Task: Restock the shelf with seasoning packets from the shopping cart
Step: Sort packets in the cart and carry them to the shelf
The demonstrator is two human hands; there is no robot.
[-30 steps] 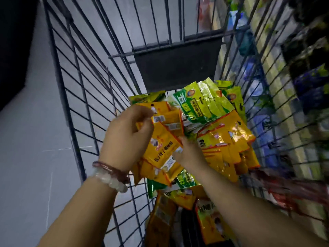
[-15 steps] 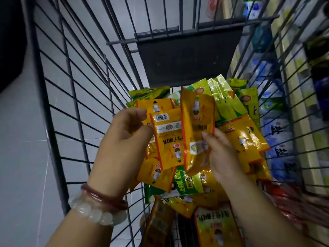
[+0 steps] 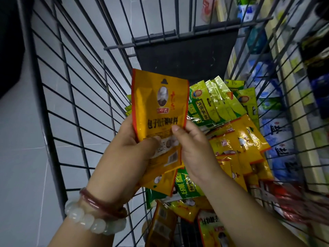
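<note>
Wire bars of a grey shopping cart (image 3: 58, 97) fill the view, its basket heaped from the centre toward four o'clock with yellow packets (image 3: 238, 145) and green packets (image 3: 217, 102). At three o'clock, beyond the bars, a shelf (image 3: 292, 97) carries blue-and-white bags. A person's left hand (image 3: 128, 150) grips a small stack of yellow seasoning packets (image 3: 158, 106) over the cart's middle, fingers behind and thumb curled across the lower front. The right hand (image 3: 194, 148) pinches the stack's lower right edge, thumb tip pressed on the front face, the other fingers hidden behind.

The step in hand looks like gathering and squaring a handful before it goes to the shelf. It would go best with the packets kept face-forward and edges aligned, the left thumb clamping firmly, since the glossy film is likely slippery and could fan out.

The front packet stands upright: orange-yellow foil with a red border, a small oval portrait near the top, dark characters across the middle, slightly creased and shiny. On the left wrist sit a pale bead bracelet (image 3: 92, 220) and a red bangle (image 3: 101, 204).
</note>
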